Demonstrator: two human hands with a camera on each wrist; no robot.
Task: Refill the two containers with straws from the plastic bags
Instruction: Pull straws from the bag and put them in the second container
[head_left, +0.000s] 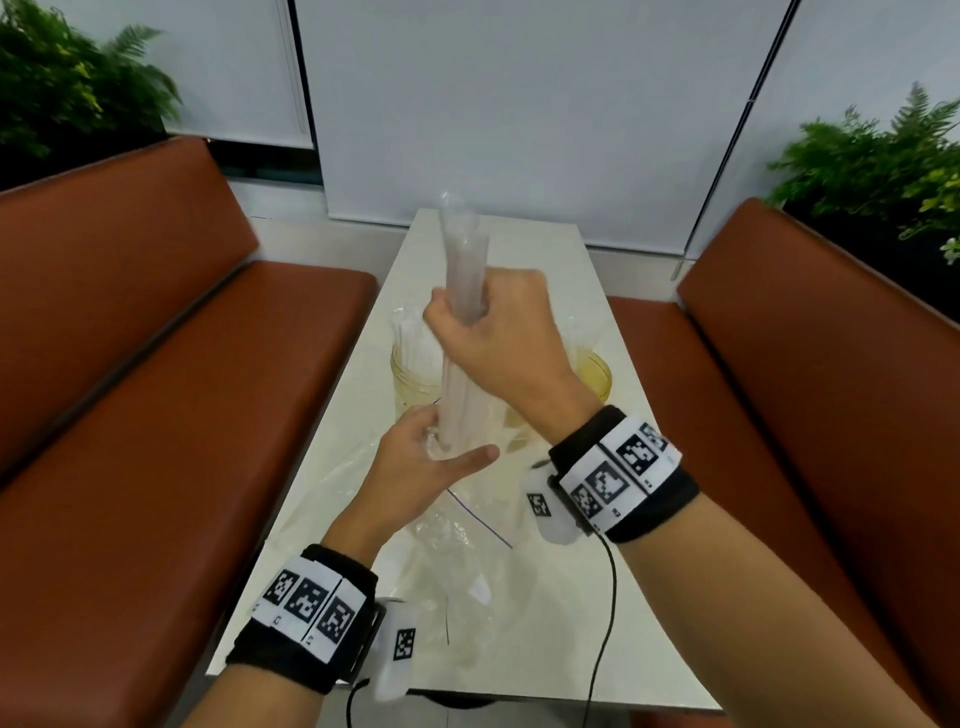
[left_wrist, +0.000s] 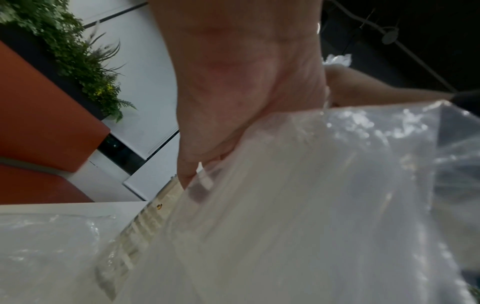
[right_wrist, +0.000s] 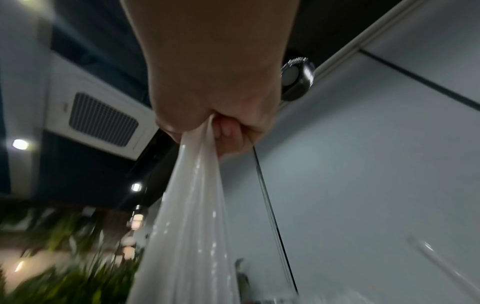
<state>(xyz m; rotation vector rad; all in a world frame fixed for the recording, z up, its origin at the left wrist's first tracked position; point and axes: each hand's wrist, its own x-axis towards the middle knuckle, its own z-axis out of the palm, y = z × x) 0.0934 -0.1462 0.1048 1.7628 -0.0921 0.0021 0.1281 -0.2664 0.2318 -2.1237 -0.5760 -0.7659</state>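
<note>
A bundle of pale straws in a clear plastic bag (head_left: 464, 260) stands nearly upright above the white table (head_left: 571, 623). My right hand (head_left: 483, 317) grips the bundle round its middle, and in the right wrist view the right hand (right_wrist: 221, 127) is a fist closed on the straws (right_wrist: 192, 205). My left hand (head_left: 436, 447) holds the bag's lower end with the thumb stretched out; in the left wrist view the left hand (left_wrist: 197, 164) has its fingers against the bag (left_wrist: 311, 185). The left clear container (head_left: 410, 374) holds white straws. The right container (head_left: 597, 374) is mostly hidden behind my right wrist.
Crumpled clear plastic (head_left: 457, 519) lies on the table between my arms, and more plastic (left_wrist: 46, 236) shows in the left wrist view. Brown benches (head_left: 156, 415) flank the narrow table on both sides. Green plants (head_left: 883, 166) stand behind the benches.
</note>
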